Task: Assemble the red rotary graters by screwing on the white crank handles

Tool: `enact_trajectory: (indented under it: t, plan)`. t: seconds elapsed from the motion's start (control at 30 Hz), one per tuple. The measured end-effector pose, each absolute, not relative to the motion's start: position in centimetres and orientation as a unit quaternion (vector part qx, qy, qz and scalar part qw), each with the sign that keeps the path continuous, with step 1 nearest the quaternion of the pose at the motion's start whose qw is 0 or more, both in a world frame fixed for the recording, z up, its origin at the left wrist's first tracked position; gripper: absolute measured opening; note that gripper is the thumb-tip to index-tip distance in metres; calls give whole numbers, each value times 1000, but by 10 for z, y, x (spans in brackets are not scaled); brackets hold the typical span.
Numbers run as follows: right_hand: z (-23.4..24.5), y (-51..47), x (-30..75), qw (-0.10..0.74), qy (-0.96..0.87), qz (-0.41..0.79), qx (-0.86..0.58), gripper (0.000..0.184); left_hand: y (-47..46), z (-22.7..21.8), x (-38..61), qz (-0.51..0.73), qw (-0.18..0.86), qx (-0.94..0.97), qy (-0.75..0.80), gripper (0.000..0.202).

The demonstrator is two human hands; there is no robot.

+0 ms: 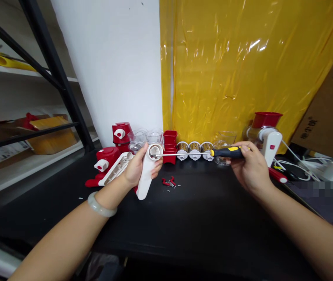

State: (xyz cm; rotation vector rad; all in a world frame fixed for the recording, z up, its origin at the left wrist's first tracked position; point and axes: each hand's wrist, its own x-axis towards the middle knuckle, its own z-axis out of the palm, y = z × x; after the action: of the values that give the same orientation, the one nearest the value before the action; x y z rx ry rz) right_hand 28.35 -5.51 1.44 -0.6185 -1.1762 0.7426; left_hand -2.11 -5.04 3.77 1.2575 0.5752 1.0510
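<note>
My left hand (pixel 137 168) is wrapped round a white crank handle (pixel 146 175) with a round socket at its top, held up over the black table. In my right hand (pixel 251 168) is a screwdriver (pixel 227 152) with a black and yellow grip. Its long shaft points left, and the tip meets the socket; whether a screw sits there I cannot make out. Small red parts and several screws (pixel 170 183) lie on the table beyond my hands. Another white handle part (pixel 116 168), hollow side showing, rests left of my left hand.
Red grater bodies (pixel 107 158) stand at the left. Along the back are clear plastic parts (pixel 154 136), red hoppers (pixel 170 147) and three drum graters (pixel 194 150). An assembled grater (pixel 268 132) stands right, near white cables (pixel 301 166). Shelving (pixel 52 58) borders the left side.
</note>
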Motion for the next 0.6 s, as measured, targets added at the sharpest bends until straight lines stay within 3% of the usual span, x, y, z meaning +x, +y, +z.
enact_trajectory:
  t: [0.33,0.6]
  plan:
    - [11,-56,286,731,-546,306,-272,15,-49,36,-20,475,628,567,241,47]
    - [10,-57,291,752,-557,266,-231,17,-39,20,-21,580,440,651,215,46]
